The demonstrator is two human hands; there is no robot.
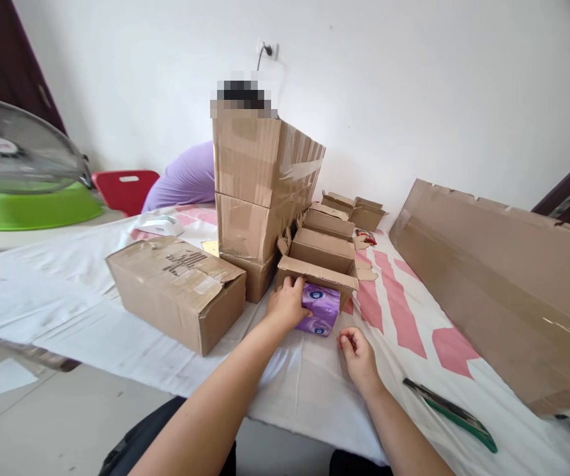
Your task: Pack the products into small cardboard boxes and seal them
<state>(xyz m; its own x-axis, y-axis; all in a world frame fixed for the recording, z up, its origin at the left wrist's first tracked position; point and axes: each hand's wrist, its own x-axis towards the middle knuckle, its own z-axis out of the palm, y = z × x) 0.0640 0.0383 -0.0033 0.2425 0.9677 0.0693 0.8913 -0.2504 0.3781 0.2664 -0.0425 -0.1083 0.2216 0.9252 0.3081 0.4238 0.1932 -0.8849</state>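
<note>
A purple plastic-wrapped tissue pack (pixel 321 309) stands on the cloth-covered table against the near side of an open cardboard box (pixel 325 254). My left hand (pixel 287 305) grips its left end, thumb on the near face and fingers over the top beside the box wall. Just right of the pack and apart from it is my right hand (pixel 359 357), its fingers curled in with nothing visible between them. The open box has its flaps folded outward, and its floor is hidden from here.
Left of the open box rises a stack of taped boxes (pixel 248 198). A closed carton (pixel 178 284) sits nearer left. At right lie a green utility knife (pixel 451 413) and a long cardboard panel (pixel 503 284). Behind the stack is a person in a purple sleeve (pixel 183 175).
</note>
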